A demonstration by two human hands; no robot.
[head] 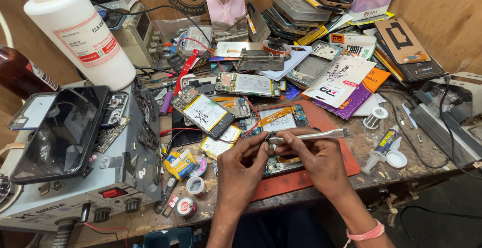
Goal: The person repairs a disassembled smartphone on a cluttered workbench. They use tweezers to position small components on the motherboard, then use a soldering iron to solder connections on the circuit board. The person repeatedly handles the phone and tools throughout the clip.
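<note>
My right hand (316,160) grips a slim silver brush-like tool (311,136) that lies nearly level, bristles to the right. My left hand (244,163) pinches the tool's left tip or a tiny part there, right above an opened phone (279,122) with an orange flex cable and white battery. That phone rests on a red work mat (346,162). Both hands meet over the phone's lower half, hiding it. Another opened phone (203,112) with a white battery lies just to the left.
A grey bench unit (115,177) with a dark phone screen (60,132) on top stands at left, beside a large white bottle (75,32). Phone boards, packets, tape rolls and a small glue syringe (384,145) clutter the bench. Cables run at right.
</note>
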